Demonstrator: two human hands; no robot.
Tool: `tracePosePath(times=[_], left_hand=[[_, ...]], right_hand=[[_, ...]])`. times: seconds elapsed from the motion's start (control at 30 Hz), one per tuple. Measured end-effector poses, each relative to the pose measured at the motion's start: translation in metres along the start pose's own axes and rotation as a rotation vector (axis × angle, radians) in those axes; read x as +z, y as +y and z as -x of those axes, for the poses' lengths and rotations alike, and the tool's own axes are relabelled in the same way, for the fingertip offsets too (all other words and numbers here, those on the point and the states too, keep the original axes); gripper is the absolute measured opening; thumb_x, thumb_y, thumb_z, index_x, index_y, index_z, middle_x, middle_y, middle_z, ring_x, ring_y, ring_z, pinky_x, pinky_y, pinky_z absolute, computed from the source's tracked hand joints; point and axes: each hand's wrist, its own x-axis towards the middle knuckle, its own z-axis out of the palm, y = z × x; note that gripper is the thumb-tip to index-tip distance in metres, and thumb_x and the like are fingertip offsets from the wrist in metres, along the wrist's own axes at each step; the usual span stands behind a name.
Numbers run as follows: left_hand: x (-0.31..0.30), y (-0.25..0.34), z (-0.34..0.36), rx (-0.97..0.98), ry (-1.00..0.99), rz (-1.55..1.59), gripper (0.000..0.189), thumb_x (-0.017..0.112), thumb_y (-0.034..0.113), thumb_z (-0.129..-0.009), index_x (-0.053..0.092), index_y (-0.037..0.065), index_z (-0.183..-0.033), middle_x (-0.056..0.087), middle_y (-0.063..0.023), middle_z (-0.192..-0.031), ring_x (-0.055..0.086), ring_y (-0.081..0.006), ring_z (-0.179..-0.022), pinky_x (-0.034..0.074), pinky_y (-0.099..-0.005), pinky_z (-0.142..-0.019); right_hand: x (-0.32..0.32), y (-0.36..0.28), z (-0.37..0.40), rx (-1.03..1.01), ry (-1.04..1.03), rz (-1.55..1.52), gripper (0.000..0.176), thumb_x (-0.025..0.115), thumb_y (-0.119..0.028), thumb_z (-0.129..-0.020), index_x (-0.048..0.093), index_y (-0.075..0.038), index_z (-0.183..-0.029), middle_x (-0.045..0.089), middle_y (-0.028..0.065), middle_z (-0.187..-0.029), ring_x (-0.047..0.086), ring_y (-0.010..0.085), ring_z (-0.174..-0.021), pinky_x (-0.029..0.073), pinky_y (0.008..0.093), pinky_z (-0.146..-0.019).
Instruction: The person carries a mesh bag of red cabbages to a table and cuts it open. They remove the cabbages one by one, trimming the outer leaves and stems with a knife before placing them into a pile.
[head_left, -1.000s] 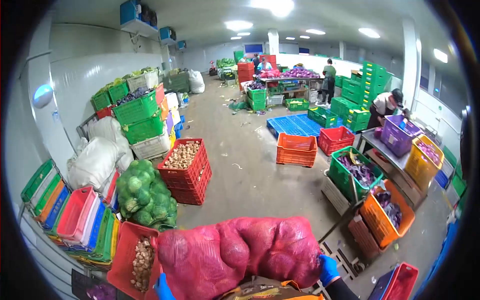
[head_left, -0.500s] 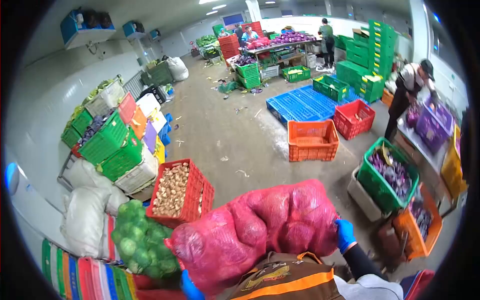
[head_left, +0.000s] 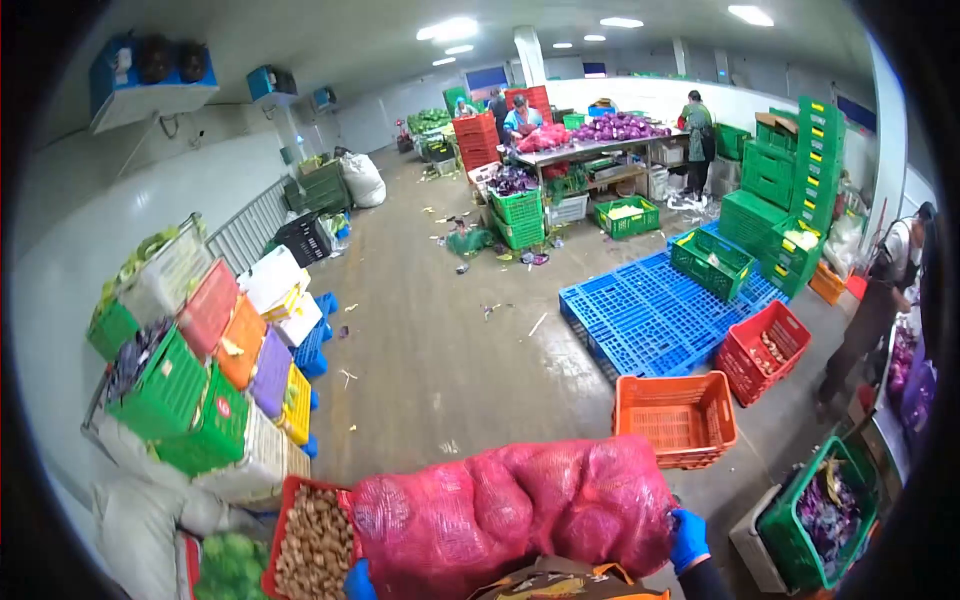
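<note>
A large red mesh sack, bulging with round heads that look like cabbages, lies crosswise in front of my body. My right hand, in a blue glove, grips the sack's right end. At its lower left, my left hand, also blue-gloved, shows only in part; its fingers are tucked against or under the mesh and mostly hidden. Just left of the sack is a red crate of mushrooms, partly covered by the sack's end. Beside that crate sits a heap of green cabbages.
An orange crate and a red crate stand ahead by a blue pallet. Stacked crates line the left wall. A green crate of purple leaves is at right, near a person. Vegetable scraps litter the floor.
The view has tilted up and moved forward. The sack now overlaps the mushroom crate at left, and the orange crate appears closer. Both hands stay on the sack.
</note>
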Motion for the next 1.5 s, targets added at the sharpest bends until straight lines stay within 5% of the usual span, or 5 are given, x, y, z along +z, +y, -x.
tracePosePath(times=[0.1, 0.9, 1.0, 1.4, 1.5], left_hand=[[0.076, 0.058, -0.07, -0.185, 0.125, 0.901, 0.031, 0.055, 0.028, -0.091, 0.065, 0.005, -0.11, 0.066, -0.0031, -0.102, 0.061, -0.0155, -0.091, 0.05, -0.0331, -0.083], [0.415, 0.531, -0.784, -0.092, -0.026, 0.768, 0.025, 0.052, 0.028, -0.096, 0.063, 0.006, -0.1, 0.061, -0.0028, -0.1, 0.056, -0.0124, -0.092, 0.046, -0.0308, -0.086], [0.46, 0.564, -0.866, -0.138, -0.09, 0.776, 0.029, 0.051, 0.029, -0.097, 0.062, 0.005, -0.108, 0.061, -0.004, -0.105, 0.057, -0.0131, -0.095, 0.047, -0.0312, -0.087], [0.671, 0.814, -1.146, -0.017, -0.074, 0.665, 0.023, 0.06, 0.028, -0.093, 0.061, 0.005, -0.093, 0.061, -0.0019, -0.095, 0.055, -0.0117, -0.086, 0.046, -0.0306, -0.079], [0.745, 0.923, -1.232, -0.001, -0.113, 0.727, 0.024, 0.061, 0.028, -0.092, 0.054, 0.008, -0.082, 0.053, 0.0016, -0.082, 0.048, -0.0095, -0.075, 0.043, -0.0288, -0.07]], right_hand=[[0.052, -0.05, -0.056, -0.355, -0.112, 0.548, 0.015, 0.05, -0.014, -0.087, 0.063, -0.01, -0.08, 0.055, -0.0011, -0.07, 0.05, 0.0087, -0.064, 0.041, 0.0253, -0.06], [0.559, -0.219, -0.745, 0.129, 0.078, -0.04, 0.01, 0.06, -0.018, -0.085, 0.066, -0.011, -0.081, 0.063, -0.0006, -0.073, 0.058, 0.0115, -0.064, 0.047, 0.0273, -0.063], [0.579, -0.204, -0.89, -0.428, -0.021, 0.491, 0.012, 0.057, -0.018, -0.086, 0.065, -0.01, -0.084, 0.054, -0.0013, -0.068, 0.052, 0.0124, -0.065, 0.041, 0.0316, -0.059], [0.758, -0.337, -1.175, -0.246, -0.06, 0.324, 0.016, 0.056, -0.019, -0.086, 0.065, -0.009, -0.094, 0.062, 0.0012, -0.075, 0.06, 0.0162, -0.068, 0.048, 0.0285, -0.064], [0.756, -0.34, -1.308, 0.204, 0.082, -0.188, 0.016, 0.054, -0.019, -0.087, 0.064, -0.008, -0.093, 0.069, 0.0069, -0.087, 0.066, 0.0212, -0.075, 0.054, 0.0334, -0.071]])
